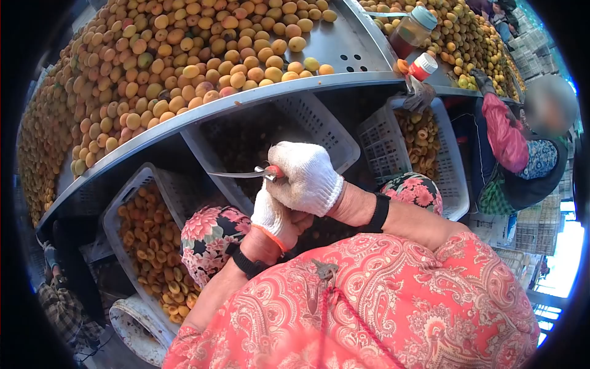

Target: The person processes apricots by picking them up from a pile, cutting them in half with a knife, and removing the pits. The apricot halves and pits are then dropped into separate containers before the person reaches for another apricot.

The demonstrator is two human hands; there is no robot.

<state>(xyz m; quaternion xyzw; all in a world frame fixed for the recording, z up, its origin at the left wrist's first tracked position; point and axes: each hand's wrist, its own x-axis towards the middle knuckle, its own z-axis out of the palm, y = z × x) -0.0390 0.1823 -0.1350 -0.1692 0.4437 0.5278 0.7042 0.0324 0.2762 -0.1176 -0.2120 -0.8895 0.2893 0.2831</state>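
Observation:
In front of my chest, my right hand (307,175), in a white knit glove, is closed round the red handle of a knife. The knife's curved blade (236,174) points to the left. My left hand (273,218), also gloved in white with an orange cuff, is just below and pressed against the right. Its fingers are curled, and whatever they hold, if anything, is hidden. Beneath the hands is a grey crate (313,123) with dark contents. Whole apricots (184,55) are heaped on the metal table beyond.
A crate of halved apricots (153,240) stands at my left; another crate (452,160) holds halves at right. The metal table's edge (246,95) runs across ahead. On it are a jar (412,32) and a red-and-white bottle (423,66). A co-worker's pink sleeve (504,132) is at right.

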